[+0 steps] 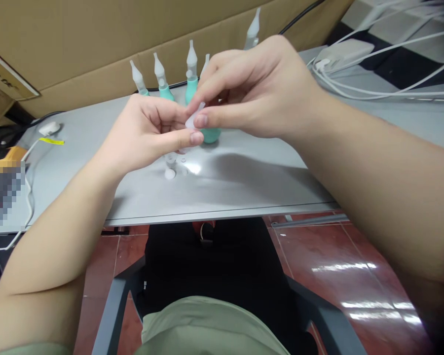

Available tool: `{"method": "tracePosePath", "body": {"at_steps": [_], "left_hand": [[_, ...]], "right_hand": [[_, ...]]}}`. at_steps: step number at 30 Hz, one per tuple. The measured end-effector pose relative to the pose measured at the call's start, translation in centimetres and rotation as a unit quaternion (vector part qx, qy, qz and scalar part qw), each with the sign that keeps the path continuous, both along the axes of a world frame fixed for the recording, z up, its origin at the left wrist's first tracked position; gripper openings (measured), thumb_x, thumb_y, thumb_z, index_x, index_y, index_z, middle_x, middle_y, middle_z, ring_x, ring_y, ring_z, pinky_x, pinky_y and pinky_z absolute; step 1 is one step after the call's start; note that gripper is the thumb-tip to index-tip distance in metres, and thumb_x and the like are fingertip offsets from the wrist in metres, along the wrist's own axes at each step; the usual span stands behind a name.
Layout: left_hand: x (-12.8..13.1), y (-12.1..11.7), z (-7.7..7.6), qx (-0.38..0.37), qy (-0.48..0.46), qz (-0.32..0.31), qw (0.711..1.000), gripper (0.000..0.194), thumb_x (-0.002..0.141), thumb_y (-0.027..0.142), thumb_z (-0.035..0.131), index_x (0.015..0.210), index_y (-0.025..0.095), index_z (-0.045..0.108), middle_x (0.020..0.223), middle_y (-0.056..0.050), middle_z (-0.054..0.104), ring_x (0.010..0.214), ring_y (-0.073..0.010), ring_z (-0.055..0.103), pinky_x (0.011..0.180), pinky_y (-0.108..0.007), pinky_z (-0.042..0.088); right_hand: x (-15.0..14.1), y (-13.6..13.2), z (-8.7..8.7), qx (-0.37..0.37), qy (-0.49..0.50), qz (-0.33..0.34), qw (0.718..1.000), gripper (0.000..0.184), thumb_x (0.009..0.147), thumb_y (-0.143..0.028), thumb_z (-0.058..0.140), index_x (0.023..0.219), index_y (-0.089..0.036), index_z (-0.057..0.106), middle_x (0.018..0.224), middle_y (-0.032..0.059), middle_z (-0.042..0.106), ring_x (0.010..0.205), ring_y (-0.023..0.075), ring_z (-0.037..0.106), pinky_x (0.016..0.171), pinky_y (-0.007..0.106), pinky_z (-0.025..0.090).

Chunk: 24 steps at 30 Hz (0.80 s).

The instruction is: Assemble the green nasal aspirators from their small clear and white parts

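Note:
A translucent white nozzle tip (192, 121), like those on the nasal aspirators behind, is held between my two hands above the table. My right hand (261, 91) pinches it between thumb and fingers. My left hand (140, 130) is closed at its lower end, thumb on the near side; the fingers partly hide what is there. Just behind the fingertips a green bulb (210, 136) shows in part. Below my left hand lie small pieces: a white round cap (169, 174), a clear part (171, 158) and a tiny ring (183, 159).
Several nasal aspirators with green bulbs (165, 92) and white tips stand along the cardboard wall (96, 44). White cables (355, 88) and a white box (346, 52) occupy the back right. At left are a cable with a yellow tag (52, 141) and a white plug-like piece (49, 129).

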<state>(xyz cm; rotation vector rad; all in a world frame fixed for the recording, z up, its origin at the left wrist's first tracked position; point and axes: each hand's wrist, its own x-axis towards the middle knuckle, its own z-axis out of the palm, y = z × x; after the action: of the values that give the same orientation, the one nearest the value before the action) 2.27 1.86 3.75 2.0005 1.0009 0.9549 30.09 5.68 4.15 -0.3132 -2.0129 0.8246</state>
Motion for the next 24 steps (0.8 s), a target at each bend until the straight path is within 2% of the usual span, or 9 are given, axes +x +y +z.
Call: {"method": "tracePosePath", "body": {"at_steps": [4,7,11,13,16,20,24], "left_hand": [[-0.1,-0.1,0.0,-0.007,-0.026,0.013,1.0,0.049,0.101,0.065,0.113,0.115,0.021,0.096,0.105,-0.007,0.095,0.092,-0.0252,0.089,0.086,-0.043,0.077],[0.0,-0.2,0.0,-0.016,-0.049,0.013,0.999,0.044,0.102,0.058,0.113,0.117,0.021,0.096,0.116,-0.009,0.096,0.096,-0.0259,0.092,0.092,-0.046,0.081],[0.5,-0.7,0.5,-0.038,-0.046,0.01,0.998,0.038,0.102,0.052,0.112,0.114,0.02,0.096,0.112,-0.008,0.096,0.092,-0.026,0.093,0.093,-0.049,0.085],[0.9,-1.0,0.9,-0.04,-0.035,0.01,0.999,0.042,0.101,0.055,0.113,0.112,0.019,0.095,0.104,-0.008,0.095,0.089,-0.0267,0.092,0.093,-0.051,0.085],[1.2,-1.2,1.3,-0.038,-0.009,0.014,0.999,0.047,0.097,0.06,0.116,0.108,0.019,0.094,0.093,-0.007,0.09,0.084,-0.028,0.09,0.091,-0.056,0.085],[0.9,-1.2,1.4,-0.022,-0.009,-0.009,1.0,0.046,0.097,0.064,0.115,0.108,0.023,0.097,0.096,-0.007,0.091,0.084,-0.0266,0.09,0.083,-0.049,0.082],[0.9,-1.5,1.3,-0.019,-0.013,-0.018,1.0,0.044,0.1,0.061,0.113,0.109,0.021,0.097,0.103,-0.008,0.094,0.088,-0.0263,0.089,0.085,-0.05,0.082]], "right_hand": [[0.1,-0.5,0.9,-0.083,-0.011,0.015,0.996,0.004,0.102,-0.021,0.103,0.101,-0.024,0.1,0.097,-0.0007,0.092,0.079,0.0122,0.075,0.071,0.026,0.062],[0.0,-0.5,1.1,-0.116,0.001,0.013,0.993,0.011,0.102,-0.016,0.099,0.096,-0.025,0.099,0.094,-0.0023,0.092,0.073,0.0105,0.075,0.066,0.024,0.061],[-0.1,-0.2,1.0,-0.129,0.009,0.025,0.991,0.015,0.104,-0.013,0.099,0.096,-0.026,0.099,0.091,-0.0052,0.091,0.075,0.009,0.076,0.067,0.021,0.063],[0.0,-0.2,1.0,-0.128,-0.007,0.035,0.991,0.011,0.106,-0.016,0.101,0.101,-0.026,0.102,0.092,-0.0039,0.092,0.079,0.0097,0.078,0.069,0.022,0.063],[0.4,-0.3,1.1,-0.113,-0.043,0.015,0.993,0.011,0.106,-0.018,0.105,0.104,-0.03,0.106,0.093,-0.0027,0.091,0.081,0.0093,0.076,0.072,0.023,0.06],[0.9,-0.4,1.3,-0.101,-0.044,0.019,0.994,0.011,0.106,-0.025,0.107,0.103,-0.035,0.107,0.09,-0.0046,0.089,0.079,0.0079,0.073,0.072,0.024,0.057],[0.9,0.0,1.2,-0.118,-0.046,0.048,0.991,0.004,0.104,-0.035,0.11,0.102,-0.035,0.106,0.091,-0.0047,0.09,0.082,0.0107,0.077,0.077,0.026,0.063]]}}
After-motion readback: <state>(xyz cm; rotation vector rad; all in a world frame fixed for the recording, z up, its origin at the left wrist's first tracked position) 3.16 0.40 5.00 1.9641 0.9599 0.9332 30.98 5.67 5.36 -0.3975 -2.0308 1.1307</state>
